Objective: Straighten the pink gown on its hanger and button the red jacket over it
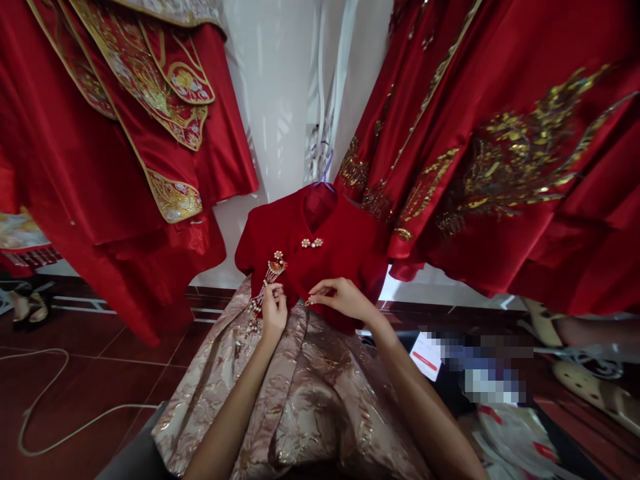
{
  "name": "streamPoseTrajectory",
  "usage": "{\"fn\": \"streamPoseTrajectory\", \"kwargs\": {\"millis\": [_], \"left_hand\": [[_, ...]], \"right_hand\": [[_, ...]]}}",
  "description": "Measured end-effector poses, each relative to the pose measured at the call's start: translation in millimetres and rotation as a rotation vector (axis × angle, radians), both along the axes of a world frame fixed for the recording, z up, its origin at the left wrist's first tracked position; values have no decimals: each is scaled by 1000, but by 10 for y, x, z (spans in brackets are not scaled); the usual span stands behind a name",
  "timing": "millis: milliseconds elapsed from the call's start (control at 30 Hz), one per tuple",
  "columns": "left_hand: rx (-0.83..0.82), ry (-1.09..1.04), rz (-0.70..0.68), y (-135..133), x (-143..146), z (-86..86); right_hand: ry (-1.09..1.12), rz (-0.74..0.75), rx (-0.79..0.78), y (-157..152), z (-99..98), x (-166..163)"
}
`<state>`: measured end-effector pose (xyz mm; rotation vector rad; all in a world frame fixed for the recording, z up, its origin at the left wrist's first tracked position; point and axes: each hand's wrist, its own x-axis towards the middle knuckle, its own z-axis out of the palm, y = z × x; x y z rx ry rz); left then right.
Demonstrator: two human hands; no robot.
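A short red velvet top (345,247) hangs on a purple hanger (325,170) over a champagne brocade skirt (300,393). A beaded tassel brooch (270,277) dangles on its left front, and a pearl clasp (311,243) sits at the collar. My left hand (273,310) is closed, its fingers pinched on the top's front edge just beside the tassel. My right hand (340,297) pinches the red hem near the middle, thumb and forefinger pressed together.
Red gowns with gold embroidery hang at left (125,133) and right (500,153). A white wall (280,100) stands behind. A pale cord (45,413) loops over the dark red tiled floor at left. Sandals (590,387) and papers (510,433) lie at lower right.
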<state>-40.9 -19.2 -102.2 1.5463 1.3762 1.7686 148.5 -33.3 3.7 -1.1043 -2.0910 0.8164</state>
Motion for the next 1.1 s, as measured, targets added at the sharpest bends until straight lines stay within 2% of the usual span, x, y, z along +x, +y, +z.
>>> {"fn": "streamPoseTrajectory", "kwargs": {"millis": [133,233,400,500,600,800,933,1100], "left_hand": [[-59,-74,-59,9,36,-22],[-84,-169,-103,-15,33,-46],[-76,-239,-174,-102,30,-25],[-85,-281,-220,-122,44,-17],[-94,-314,-230,-113,53,-26],[-78,-271,-157,-138,44,-5],[-51,-220,-97,-193,46,36],[-84,-209,-99,-210,40,78]], "right_hand": [[158,-156,-19,68,-299,-289],[219,-257,32,82,-464,-449],[251,-391,207,86,-584,-541],[239,-438,228,79,-607,-557],[245,-433,212,45,-612,-590],[285,-363,177,17,-653,-643],[217,-375,232,3,-660,-638],[4,-229,334,-70,-594,-625]]}}
